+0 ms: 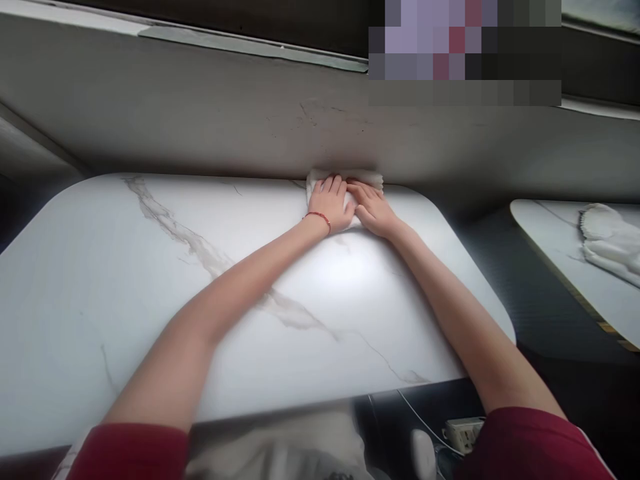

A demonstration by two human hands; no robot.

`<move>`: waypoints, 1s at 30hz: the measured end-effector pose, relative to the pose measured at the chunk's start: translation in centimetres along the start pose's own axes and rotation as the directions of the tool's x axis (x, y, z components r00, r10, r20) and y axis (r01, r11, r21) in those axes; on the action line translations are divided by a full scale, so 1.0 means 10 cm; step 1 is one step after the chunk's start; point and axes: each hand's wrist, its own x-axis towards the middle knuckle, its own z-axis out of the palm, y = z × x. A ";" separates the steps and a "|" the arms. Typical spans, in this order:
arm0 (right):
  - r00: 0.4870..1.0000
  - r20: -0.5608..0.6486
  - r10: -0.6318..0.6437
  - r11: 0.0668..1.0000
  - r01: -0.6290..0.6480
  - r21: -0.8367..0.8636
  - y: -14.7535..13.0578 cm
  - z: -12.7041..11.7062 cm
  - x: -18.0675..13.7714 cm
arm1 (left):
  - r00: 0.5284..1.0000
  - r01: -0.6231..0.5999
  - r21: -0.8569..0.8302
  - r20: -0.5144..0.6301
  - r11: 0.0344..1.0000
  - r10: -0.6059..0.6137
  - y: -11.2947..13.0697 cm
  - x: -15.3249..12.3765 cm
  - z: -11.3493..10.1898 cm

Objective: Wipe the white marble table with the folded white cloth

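Both arms reach across a white marble-patterned table [150,280] to its far edge by the grey wall. My left hand [330,203], with a red bracelet on the wrist, lies flat with fingers together on a white cloth [370,177]. My right hand [373,208] presses flat on the same cloth beside it, the two hands touching. Most of the cloth is hidden under the hands; its far edge meets the wall.
A grey wall [200,113] runs along the table's far side. A second marble table [565,260] at the right carries a crumpled white cloth [610,240]. Dark floor lies between the tables. A power strip [463,433] and cable lie below the near edge.
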 end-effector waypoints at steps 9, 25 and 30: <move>0.995 -0.035 0.097 0.993 -0.099 -0.059 -0.22 0.00 -0.01 | 0.999 0.018 0.029 -0.036 0.999 -0.017 0.01 -0.08 -0.01; 1.000 -0.023 0.003 0.991 -0.006 -0.131 -1.04 -0.25 -1.21 | 0.981 -0.162 0.140 0.128 0.977 0.144 0.47 -1.24 -0.34; 0.997 0.005 -0.080 0.985 0.080 -0.150 -1.42 -0.45 -1.86 | 0.954 -0.265 0.154 0.184 0.952 0.236 0.81 -1.84 -0.50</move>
